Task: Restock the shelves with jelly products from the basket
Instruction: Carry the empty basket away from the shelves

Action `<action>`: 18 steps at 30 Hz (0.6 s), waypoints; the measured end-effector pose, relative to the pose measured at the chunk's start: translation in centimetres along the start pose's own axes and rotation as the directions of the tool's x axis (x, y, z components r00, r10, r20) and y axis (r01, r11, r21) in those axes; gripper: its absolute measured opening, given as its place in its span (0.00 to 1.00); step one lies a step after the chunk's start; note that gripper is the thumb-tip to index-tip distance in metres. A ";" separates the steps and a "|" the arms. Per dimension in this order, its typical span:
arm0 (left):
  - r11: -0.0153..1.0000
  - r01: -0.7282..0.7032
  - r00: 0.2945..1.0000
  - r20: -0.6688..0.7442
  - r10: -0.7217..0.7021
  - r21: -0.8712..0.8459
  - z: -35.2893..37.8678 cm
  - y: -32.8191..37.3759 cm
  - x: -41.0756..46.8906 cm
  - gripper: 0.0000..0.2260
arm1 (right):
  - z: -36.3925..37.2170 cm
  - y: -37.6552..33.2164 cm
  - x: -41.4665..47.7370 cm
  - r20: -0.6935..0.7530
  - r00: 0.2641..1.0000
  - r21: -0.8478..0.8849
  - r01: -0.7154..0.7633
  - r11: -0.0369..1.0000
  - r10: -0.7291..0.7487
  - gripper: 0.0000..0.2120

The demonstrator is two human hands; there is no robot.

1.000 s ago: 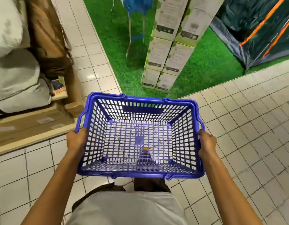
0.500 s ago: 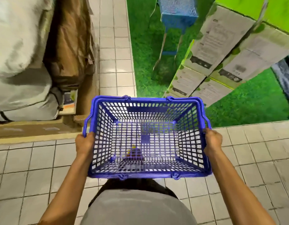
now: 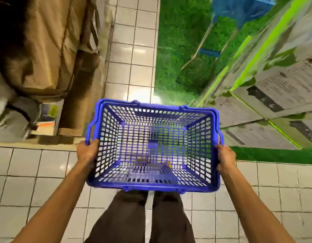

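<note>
Both arms reach forward and down from the bottom corners of the view, nearly straight at the elbow, and meet the two short sides of a blue plastic basket (image 3: 152, 146) held level in front of the body, above the dark trouser legs (image 3: 141, 218). The left hand (image 3: 87, 152) clasps the basket's left rim, fingers curled over the edge and thumb toward the inside, just below the folded-down left handle. The right hand (image 3: 225, 157) grips the right rim the same way, knuckles outward, wrist in line with the forearm. The basket's lattice walls and floor let the pale floor tiles (image 3: 134, 55) show through; a few small yellowish specks sit near the bottom, too blurred to tell whether they lie inside or beneath. No jelly product can be made out in it. Ahead to the right lies a patch of green artificial turf (image 3: 178, 50) carrying stacked printed cartons (image 3: 274, 95) with bright green edges and a blue stand (image 3: 239, 13). To the left, brown paper-wrapped bundles (image 3: 52, 46) and grey sacks (image 3: 13, 120) rest on a low wooden platform.
</note>
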State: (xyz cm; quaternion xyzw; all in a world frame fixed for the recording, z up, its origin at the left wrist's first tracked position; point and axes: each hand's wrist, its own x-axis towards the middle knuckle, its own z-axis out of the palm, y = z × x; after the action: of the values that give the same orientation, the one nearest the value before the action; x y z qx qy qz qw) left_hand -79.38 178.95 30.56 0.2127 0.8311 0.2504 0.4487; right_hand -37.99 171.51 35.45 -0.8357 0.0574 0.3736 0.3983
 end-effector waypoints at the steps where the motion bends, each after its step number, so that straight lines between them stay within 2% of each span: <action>1: 1.000 0.012 1.000 0.011 -0.012 -0.006 1.5 -0.3 1.4 0.06 | 1.1 0.0 1.9 -0.007 1.000 -0.006 -0.015 1.000 0.015 0.05; 3: 1.000 0.023 1.000 0.003 -0.023 0.011 3.9 -0.8 3.5 0.04 | 2.8 0.4 5.1 -0.033 0.998 -0.029 -0.048 0.998 0.047 0.10; 5: 0.999 0.031 1.000 -0.005 -0.031 0.023 6.9 -2.3 6.5 0.07 | 4.9 1.7 9.0 -0.047 0.996 -0.054 -0.076 0.996 0.073 0.12; 10: 0.997 0.057 0.998 -0.007 -0.057 0.043 13.7 -7.0 13.7 0.08 | 10.0 6.3 18.6 -0.037 0.992 -0.051 -0.119 0.992 0.117 0.12; 13: 0.996 0.065 0.998 0.008 -0.066 0.060 17.0 -10.3 18.1 0.05 | 12.9 9.5 23.7 -0.016 0.993 -0.044 -0.118 0.992 0.117 0.13; 18: 0.992 0.109 0.994 0.010 -0.110 0.067 21.1 -15.3 23.6 0.12 | 16.3 14.1 30.4 0.008 0.994 -0.069 -0.111 0.991 0.112 0.13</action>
State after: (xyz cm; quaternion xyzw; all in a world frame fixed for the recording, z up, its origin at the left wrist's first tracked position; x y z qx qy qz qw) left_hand -75.38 185.41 -3.75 0.1835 0.8463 0.1962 0.4601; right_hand -31.27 179.68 -0.23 -0.8420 0.0891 0.4020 0.3485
